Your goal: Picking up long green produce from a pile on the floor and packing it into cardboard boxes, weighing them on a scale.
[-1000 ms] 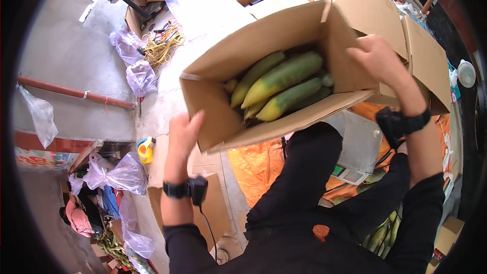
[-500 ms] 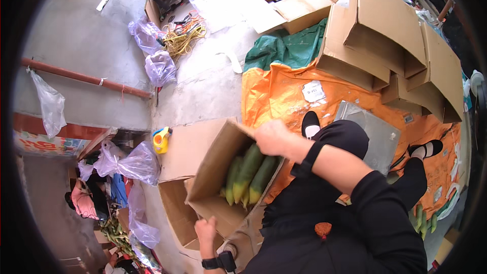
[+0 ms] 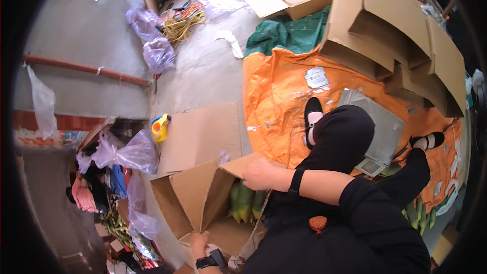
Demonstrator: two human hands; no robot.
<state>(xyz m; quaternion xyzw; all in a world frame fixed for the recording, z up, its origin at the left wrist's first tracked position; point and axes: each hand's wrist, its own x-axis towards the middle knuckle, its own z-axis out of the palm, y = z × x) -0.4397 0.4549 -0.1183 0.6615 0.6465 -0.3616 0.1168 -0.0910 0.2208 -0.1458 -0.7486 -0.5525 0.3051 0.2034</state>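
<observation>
Cardboard box (image 3: 233, 234) with green-and-yellow gourds (image 3: 244, 201) inside is low at your left; a slipping rim hold could tip it and spill them; your right hand (image 3: 262, 174) clamps its far rim, forearm reaching leftward; your left hand (image 3: 199, 243), well apart, touches a near corner, its grip hidden.

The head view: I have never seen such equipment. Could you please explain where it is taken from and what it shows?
There is no machine: a person works bare-handed. A wide fisheye camera on the head looks down, so straight edges bend near the rim. The right hand holds one edge of an open cardboard box with long green vegetables inside; the left hand is at its lower-left corner in the picture. On the floor lies an orange sheet with a grey scale.
</observation>
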